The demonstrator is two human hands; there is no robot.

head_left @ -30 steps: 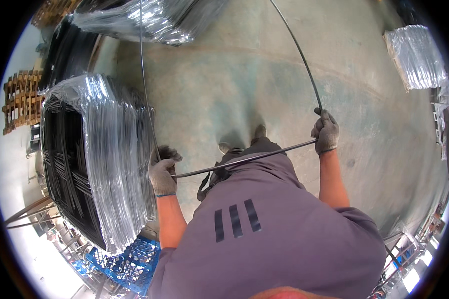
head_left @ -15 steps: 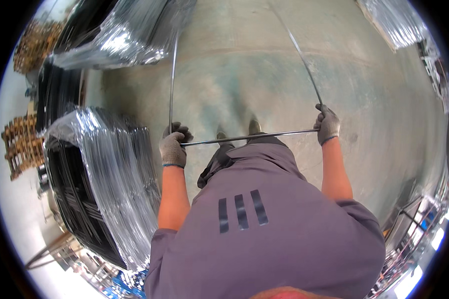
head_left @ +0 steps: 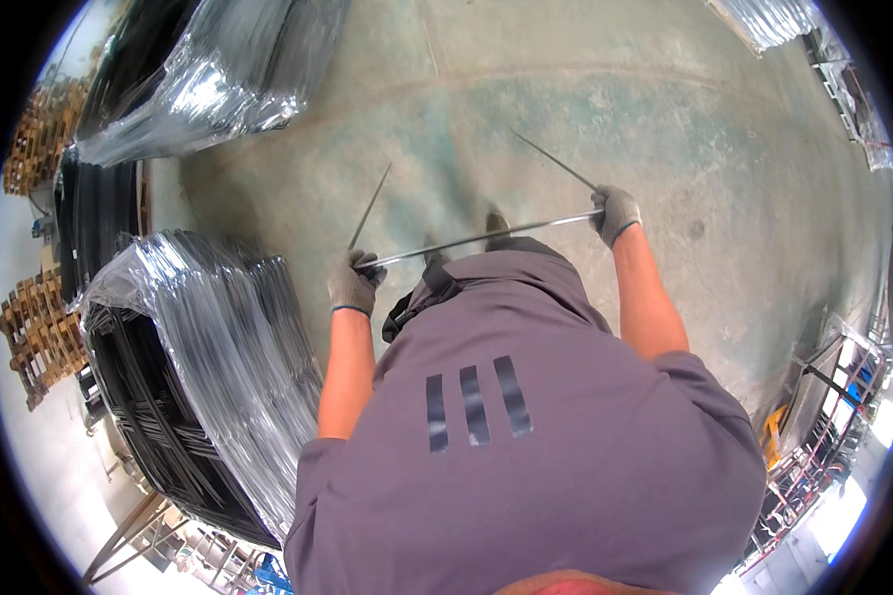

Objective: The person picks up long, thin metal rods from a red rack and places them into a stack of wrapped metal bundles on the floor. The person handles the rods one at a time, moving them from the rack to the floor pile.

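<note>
Watching from afar, I see the gloved left hand (head_left: 354, 282) curled firmly around one near corner of a thin frame (head_left: 466, 241), and the gloved right hand (head_left: 617, 214) wrapped around the other. The frame is held above the floor (head_left: 566, 99), at the shirt's (head_left: 605, 446) hem; its side bars slant away, and whether a far bar joins them I can't quite tell. Toward the floor's left edge stands a plastic-wrapped stack (head_left: 218, 327).

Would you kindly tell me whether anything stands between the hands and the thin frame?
Nothing visible does, apart from the gloves: the left hand and right hand both grip the thin frame near its two closest corners.
</note>
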